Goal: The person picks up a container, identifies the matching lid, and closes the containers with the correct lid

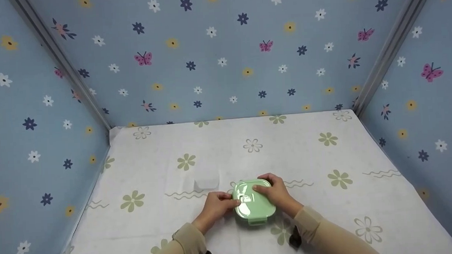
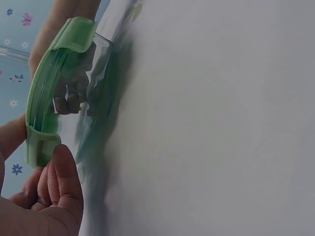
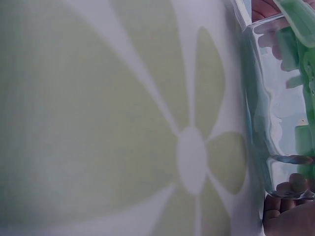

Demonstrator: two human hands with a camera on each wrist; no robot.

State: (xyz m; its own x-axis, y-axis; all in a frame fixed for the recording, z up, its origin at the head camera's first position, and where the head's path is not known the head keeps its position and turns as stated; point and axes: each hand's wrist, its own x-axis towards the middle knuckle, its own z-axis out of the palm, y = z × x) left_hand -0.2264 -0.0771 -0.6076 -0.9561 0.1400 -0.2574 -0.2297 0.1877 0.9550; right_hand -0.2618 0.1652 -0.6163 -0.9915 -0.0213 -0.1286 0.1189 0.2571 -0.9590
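Note:
A glass food container with a light green lid (image 1: 254,204) is held between both hands. My left hand (image 1: 216,207) grips its left side, the thumb on the lid's edge and fingers beside a side clip (image 2: 43,147). Gripping from the right is my right hand (image 1: 276,193), with its thumb on top of the lid and fingers round the far right corner. The front clip (image 1: 257,220) lies against the rim. Through the clear glass wall (image 3: 273,98) no contents can be made out; some fingers are hidden behind the container.
A small whitish, see-through object (image 1: 206,181) lies left of the container, its kind unclear. The white flowered cloth (image 1: 226,142) covers the table. Blue patterned walls (image 1: 224,77) stand behind and on both sides, with grey posts (image 1: 71,72) at the corners.

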